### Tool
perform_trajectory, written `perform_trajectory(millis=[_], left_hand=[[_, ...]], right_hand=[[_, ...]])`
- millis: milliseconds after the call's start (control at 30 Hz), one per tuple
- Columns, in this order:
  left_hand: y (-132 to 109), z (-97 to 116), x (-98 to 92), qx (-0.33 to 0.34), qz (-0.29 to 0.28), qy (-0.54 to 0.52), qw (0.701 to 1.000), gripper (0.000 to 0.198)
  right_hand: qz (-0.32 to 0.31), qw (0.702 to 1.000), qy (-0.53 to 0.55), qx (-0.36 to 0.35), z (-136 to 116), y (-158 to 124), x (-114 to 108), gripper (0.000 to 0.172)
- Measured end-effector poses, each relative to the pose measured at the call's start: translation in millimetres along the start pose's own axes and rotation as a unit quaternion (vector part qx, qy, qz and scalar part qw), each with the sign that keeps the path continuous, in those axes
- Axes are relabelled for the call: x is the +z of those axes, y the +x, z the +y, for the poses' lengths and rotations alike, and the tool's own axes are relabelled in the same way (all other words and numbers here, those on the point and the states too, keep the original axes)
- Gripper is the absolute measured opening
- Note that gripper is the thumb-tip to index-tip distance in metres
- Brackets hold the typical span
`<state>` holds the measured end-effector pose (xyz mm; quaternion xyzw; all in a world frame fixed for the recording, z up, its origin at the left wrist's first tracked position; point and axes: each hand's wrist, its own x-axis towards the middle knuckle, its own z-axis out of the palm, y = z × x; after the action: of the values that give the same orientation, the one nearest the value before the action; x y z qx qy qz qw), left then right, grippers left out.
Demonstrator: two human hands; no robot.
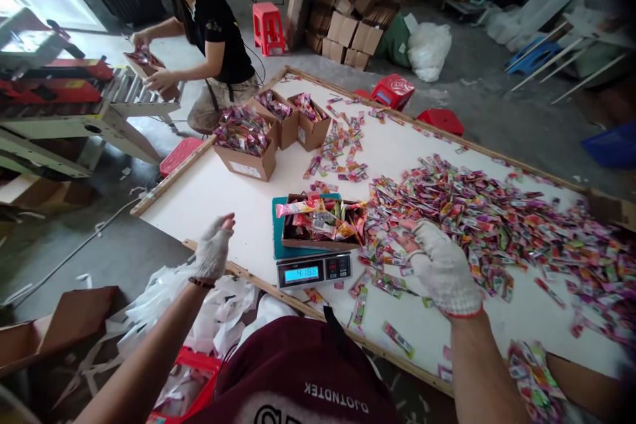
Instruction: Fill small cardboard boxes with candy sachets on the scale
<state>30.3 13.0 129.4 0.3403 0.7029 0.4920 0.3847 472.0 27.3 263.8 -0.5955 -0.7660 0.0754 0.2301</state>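
My left hand (pixel 214 250), in a white fingerless glove, hovers left of the scale with its fingers stretched out and holds nothing. A small cardboard box (pixel 318 243) full of colourful sachets sits on the teal platform of a digital scale (pixel 314 269), whose display is lit blue. One pink and yellow sachet (pixel 299 207) lies across the top of the box. To the right of the scale, my right hand (pixel 444 268), gloved likewise, is over the edge of a large heap of sachets (pixel 462 205). Its fingers are apart, and no sachet shows clearly in its grasp.
Filled boxes (pixel 248 165) stand at the table's far left. A wooden rim (pixel 163 189) edges the white table. Across it, a person (pixel 218 33) holds another box at a roller conveyor (pixel 116 89). Another person's forearm (pixel 586 377) enters lower right, beside a bunch of sachets.
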Motion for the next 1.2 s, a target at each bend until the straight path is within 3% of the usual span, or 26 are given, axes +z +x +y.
perform_trajectory(millis=[133,267,400,467,533,600,667,767,833,900,1000,1100,1200], left_hand=[[16,62,34.0,0.096,-0.048,-0.017,0.994,0.059],[13,102,62.4,0.210,-0.128,0.110,0.963,0.050],[6,115,80.5,0.332,-0.175,0.328,0.867,0.040],[4,116,84.8,0.341,-0.189,0.424,0.818,0.030],[3,114,85.6,0.339,-0.193,0.463,0.796,0.021],[2,113,83.1,0.350,-0.184,0.450,0.801,0.017],[-1,116,79.0,0.368,-0.166,0.396,0.825,0.015],[-13,133,77.4,0.363,-0.154,0.268,0.879,0.015],[-27,151,84.2,0.318,-0.201,0.202,0.904,0.018],[-41,170,97.4,0.278,-0.293,0.153,0.902,0.021],[-58,190,120.3,0.269,-0.398,0.091,0.872,0.021],[-67,199,132.7,0.256,-0.431,0.062,0.863,0.026],[-68,201,130.1,0.243,-0.448,0.042,0.859,0.032]], right_hand=[[0.012,1.000,0.007,0.013,4,-11,6,0.029],[0.019,1.000,0.014,0.002,-6,-5,3,0.028],[-0.019,1.000,-0.006,-0.005,-40,12,21,0.031],[-0.055,0.997,-0.047,-0.008,-58,23,38,0.031],[-0.093,0.992,-0.081,-0.026,-70,30,52,0.022],[-0.096,0.991,-0.085,-0.036,-74,33,55,0.013],[-0.073,0.996,-0.039,-0.029,-73,31,46,0.011],[-0.036,0.992,0.122,0.009,-69,26,19,0.012],[-0.014,0.973,0.230,0.028,-69,25,4,0.013],[-0.006,0.952,0.304,0.033,-72,28,-4,0.016],[0.004,0.933,0.356,0.053,-81,34,-3,0.024],[0.061,0.938,0.328,0.095,-87,34,-2,0.024],[0.095,0.948,0.281,0.114,-82,26,-10,0.020]])
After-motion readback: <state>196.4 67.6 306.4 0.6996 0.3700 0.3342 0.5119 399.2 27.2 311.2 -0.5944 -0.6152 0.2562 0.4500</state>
